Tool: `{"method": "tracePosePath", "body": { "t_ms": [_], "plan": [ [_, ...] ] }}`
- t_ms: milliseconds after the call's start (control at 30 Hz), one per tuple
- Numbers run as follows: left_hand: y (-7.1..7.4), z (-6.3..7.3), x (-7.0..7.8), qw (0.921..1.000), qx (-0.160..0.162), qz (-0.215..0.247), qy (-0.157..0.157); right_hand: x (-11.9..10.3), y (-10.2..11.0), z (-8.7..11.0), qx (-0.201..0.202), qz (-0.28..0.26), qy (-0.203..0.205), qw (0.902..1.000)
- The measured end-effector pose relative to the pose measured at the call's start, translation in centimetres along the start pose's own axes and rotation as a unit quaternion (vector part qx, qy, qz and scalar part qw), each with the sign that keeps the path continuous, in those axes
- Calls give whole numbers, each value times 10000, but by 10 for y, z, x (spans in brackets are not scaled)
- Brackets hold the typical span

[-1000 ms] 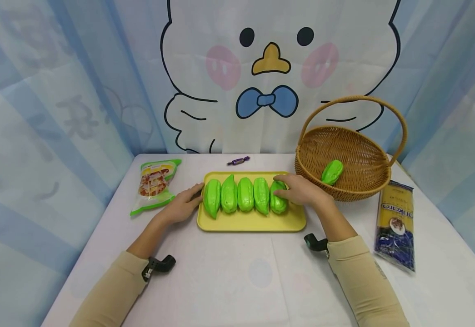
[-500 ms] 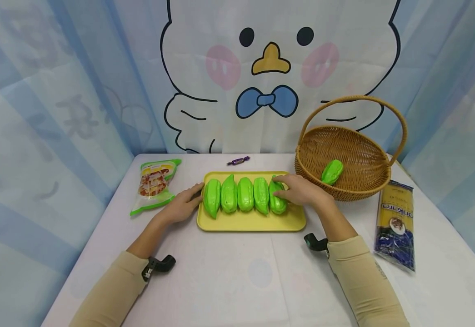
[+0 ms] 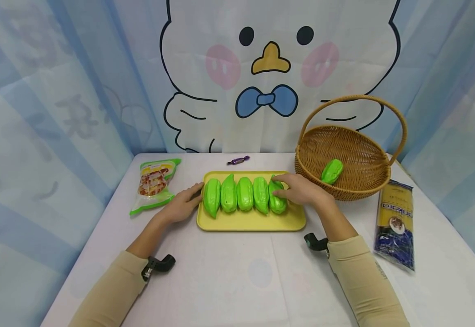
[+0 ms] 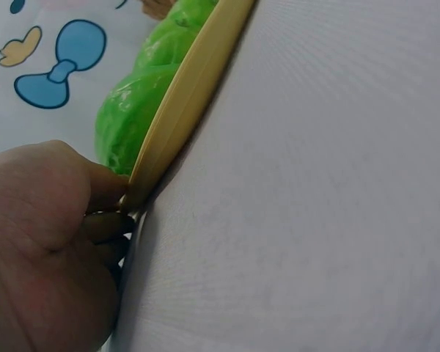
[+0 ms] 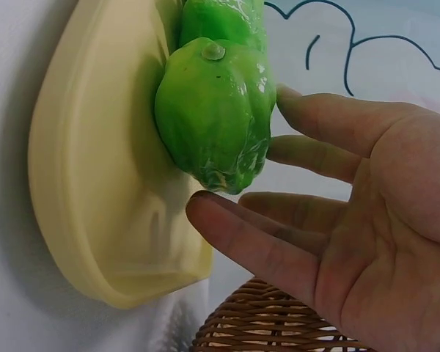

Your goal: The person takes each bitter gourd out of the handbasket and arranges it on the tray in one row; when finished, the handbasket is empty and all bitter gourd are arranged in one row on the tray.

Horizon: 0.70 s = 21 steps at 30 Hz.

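Several glossy green ribbed fruits lie side by side on a yellow tray (image 3: pixel 245 223); their exact kind is unclear. My right hand (image 3: pixel 300 190) is at the rightmost green fruit (image 3: pixel 277 203), fingertips over its far end and thumb along its side. In the right wrist view, the fingers of my right hand (image 5: pixel 352 213) are spread and fairly straight around this fruit (image 5: pixel 214 114), which has a small pale stem. My left hand (image 3: pixel 182 206) rests against the tray's left edge, beside the leftmost green fruit (image 3: pixel 212 198). The left wrist view shows its fingertips right at the rim (image 4: pixel 187 103).
A wicker basket (image 3: pixel 345 136) with a tall handle stands at back right, holding one green fruit (image 3: pixel 332 171). In front of it lies a gold and blue packet (image 3: pixel 394 227). A green-edged food bag (image 3: pixel 154 184) lies at left, a purple wrapped candy (image 3: pixel 238 160) behind the tray.
The rightmost green fruit has shifted slightly left, closer to its neighbour, and lies straighter. My right fingers followed it a little. My left hand and the tray stay in place.
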<state>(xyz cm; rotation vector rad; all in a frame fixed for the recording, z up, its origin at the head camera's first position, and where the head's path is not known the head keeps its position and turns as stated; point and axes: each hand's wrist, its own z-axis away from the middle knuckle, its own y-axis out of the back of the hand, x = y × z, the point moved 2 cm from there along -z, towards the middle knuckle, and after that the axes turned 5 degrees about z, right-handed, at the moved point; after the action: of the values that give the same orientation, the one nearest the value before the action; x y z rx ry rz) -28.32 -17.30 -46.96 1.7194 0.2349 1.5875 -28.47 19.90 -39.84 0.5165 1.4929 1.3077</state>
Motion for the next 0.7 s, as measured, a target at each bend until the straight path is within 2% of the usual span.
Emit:
{"method": "tracePosePath", "body": {
  "t_ms": [133, 467, 600, 700],
  "plan": [
    [0, -1, -1, 10000, -15, 18, 29, 0, 0, 1, 23, 22, -30, 10000],
    [0, -1, 0, 10000, -47, 57, 5, -12, 7, 6, 226, 511, -197, 9982],
    [1, 0, 1, 9999, -60, 112, -27, -21, 14, 12, 397, 677, -307, 9964],
    [1, 1, 3, 9999, -62, 123, -20, -28, 22, 18, 645, 672, -227, 9954]
  ]
}}
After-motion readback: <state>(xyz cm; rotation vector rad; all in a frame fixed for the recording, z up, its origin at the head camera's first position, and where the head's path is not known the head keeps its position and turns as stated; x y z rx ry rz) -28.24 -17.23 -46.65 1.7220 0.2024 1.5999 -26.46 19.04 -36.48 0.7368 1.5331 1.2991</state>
